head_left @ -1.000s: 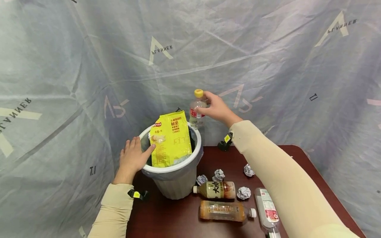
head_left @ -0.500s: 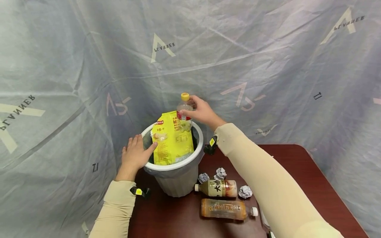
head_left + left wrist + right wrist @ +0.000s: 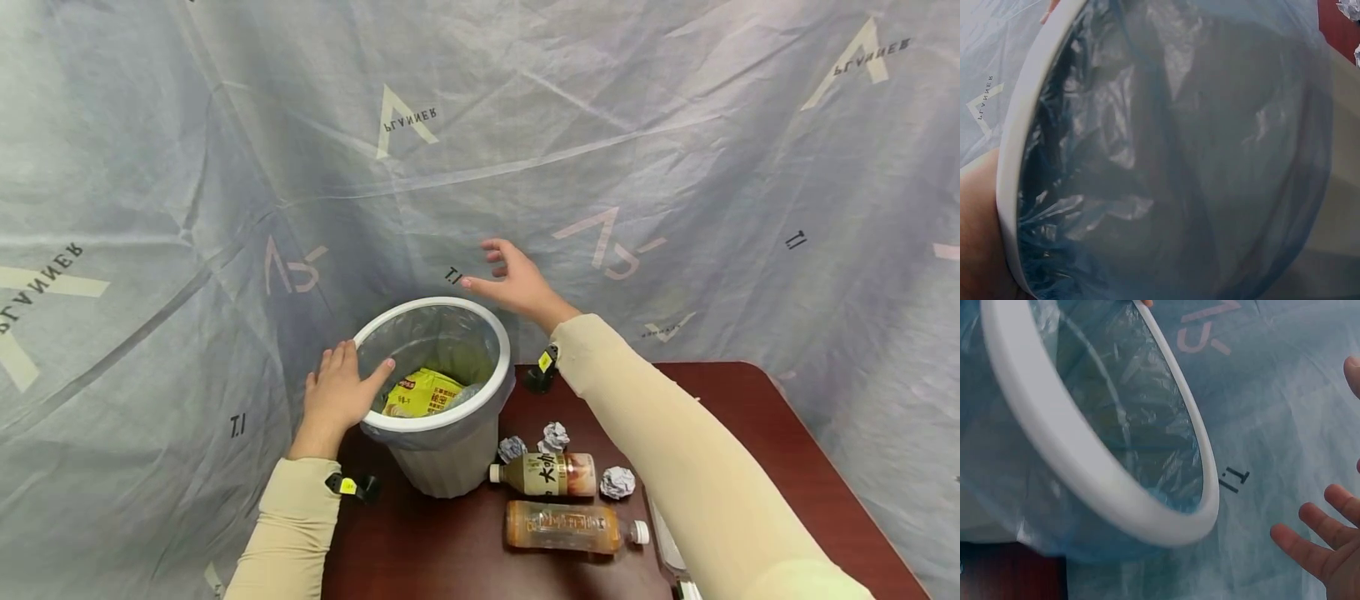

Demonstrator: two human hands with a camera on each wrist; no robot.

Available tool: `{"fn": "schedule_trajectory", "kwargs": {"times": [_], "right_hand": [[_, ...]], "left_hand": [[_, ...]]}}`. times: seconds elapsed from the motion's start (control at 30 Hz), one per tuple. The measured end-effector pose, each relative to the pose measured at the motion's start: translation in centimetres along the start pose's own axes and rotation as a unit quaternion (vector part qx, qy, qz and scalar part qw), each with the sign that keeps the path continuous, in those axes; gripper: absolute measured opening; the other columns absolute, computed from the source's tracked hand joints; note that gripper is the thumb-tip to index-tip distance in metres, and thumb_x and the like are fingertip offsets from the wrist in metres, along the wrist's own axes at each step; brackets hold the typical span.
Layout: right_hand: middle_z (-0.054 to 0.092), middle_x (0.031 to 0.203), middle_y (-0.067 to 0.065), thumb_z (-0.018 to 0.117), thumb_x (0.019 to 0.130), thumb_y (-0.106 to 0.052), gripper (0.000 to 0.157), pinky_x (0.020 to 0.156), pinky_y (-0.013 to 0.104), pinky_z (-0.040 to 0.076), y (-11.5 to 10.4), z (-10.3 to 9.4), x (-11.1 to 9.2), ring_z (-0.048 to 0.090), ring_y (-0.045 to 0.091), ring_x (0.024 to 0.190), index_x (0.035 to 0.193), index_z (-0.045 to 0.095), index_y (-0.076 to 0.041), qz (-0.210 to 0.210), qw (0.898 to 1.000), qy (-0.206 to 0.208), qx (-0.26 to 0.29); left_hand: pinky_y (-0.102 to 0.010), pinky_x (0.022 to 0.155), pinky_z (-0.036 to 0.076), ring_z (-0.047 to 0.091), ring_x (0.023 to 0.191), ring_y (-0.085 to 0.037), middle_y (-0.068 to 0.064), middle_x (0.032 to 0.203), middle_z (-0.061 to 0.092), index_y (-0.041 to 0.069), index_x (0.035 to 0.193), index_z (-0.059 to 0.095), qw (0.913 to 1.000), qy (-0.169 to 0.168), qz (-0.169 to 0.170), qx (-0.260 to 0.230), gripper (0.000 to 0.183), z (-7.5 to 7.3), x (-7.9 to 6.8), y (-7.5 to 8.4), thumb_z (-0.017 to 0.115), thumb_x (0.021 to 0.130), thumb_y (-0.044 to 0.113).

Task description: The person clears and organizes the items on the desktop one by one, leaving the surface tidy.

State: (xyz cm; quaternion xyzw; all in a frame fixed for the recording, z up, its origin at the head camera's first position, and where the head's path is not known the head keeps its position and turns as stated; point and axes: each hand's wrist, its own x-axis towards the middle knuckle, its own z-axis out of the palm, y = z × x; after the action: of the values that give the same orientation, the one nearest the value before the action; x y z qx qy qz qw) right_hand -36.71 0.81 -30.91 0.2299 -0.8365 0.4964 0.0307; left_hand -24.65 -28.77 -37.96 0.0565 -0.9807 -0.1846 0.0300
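Observation:
A trash bin with a white rim and a thin bluish bag liner stands on the table. Low inside it lies a yellow chip bag, its lower part hidden by the near rim. My left hand rests on the bin's left rim with its fingers extended and the thumb reaching over the opening. Above the far right side of the rim, my right hand hangs with spread fingers and holds nothing.
Right of the bin lie a brown-drink bottle, an orange-tinted bottle with a white cap and several crumpled paper balls. Another bottle is mostly hidden by my right sleeve. A grey curtain hangs behind the table.
My right hand has brought a yellow-capped bottle leftward over the bin and let go; the bottle is now out of sight. The chip bag has sunk lower inside. My left hand stays put.

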Motion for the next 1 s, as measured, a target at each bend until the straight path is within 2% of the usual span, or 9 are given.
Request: {"fn": "schedule_trajectory", "kwargs": {"times": [0.27, 0.5, 0.77, 1.0], "right_hand": [[0.044, 0.150, 0.012, 0.076, 0.087, -0.052, 0.082, 0.102, 0.051, 0.047, 2.9, -3.0, -1.9, 0.049, 0.032, 0.133, 0.153, 0.038, -0.023, 0.004, 1.000, 0.010, 0.000], [0.043, 0.151, 0.013, 0.075, 0.087, -0.053, 0.083, 0.102, 0.054, 0.047, 6.6, -6.8, -4.8, 0.048, 0.034, 0.135, 0.155, 0.037, -0.022, 0.026, 0.999, 0.029, -0.020], [0.043, 0.150, 0.018, 0.075, 0.092, -0.039, 0.080, 0.102, 0.060, 0.044, 12.2, -10.5, -9.6, 0.046, 0.041, 0.135, 0.156, 0.034, -0.013, 0.053, 0.996, 0.042, -0.058], [0.036, 0.154, 0.025, 0.070, 0.094, -0.048, 0.086, 0.102, 0.065, 0.041, 18.6, -12.1, -15.1, 0.041, 0.048, 0.136, 0.158, 0.029, -0.008, 0.108, 0.991, 0.043, -0.063]], "left_hand": [[-0.073, 0.115, 0.002, 0.000, 0.152, -0.047, -0.028, 0.166, 0.006, -0.005, 0.160, 0.006, 1.0000, -0.003, 0.000, 0.000, 0.112, 0.0, 0.0, 0.2, 0.024, 0.093, 0.083], [-0.073, 0.115, 0.002, -0.001, 0.152, -0.047, -0.028, 0.166, 0.005, -0.005, 0.160, 0.004, 0.9999, -0.010, 0.001, 0.003, 0.109, -0.2, -0.3, 0.4, 0.025, 0.094, 0.080], [-0.073, 0.115, 0.001, -0.002, 0.152, -0.048, -0.028, 0.166, 0.004, -0.004, 0.160, 0.004, 0.9999, -0.009, 0.000, 0.004, 0.109, -0.3, -0.2, 0.3, 0.026, 0.095, 0.080], [-0.073, 0.114, 0.000, -0.003, 0.152, -0.048, -0.029, 0.166, 0.002, -0.004, 0.160, 0.002, 0.9999, -0.014, 0.002, 0.004, 0.110, -0.1, -0.2, 0.1, 0.025, 0.094, 0.080]]}}
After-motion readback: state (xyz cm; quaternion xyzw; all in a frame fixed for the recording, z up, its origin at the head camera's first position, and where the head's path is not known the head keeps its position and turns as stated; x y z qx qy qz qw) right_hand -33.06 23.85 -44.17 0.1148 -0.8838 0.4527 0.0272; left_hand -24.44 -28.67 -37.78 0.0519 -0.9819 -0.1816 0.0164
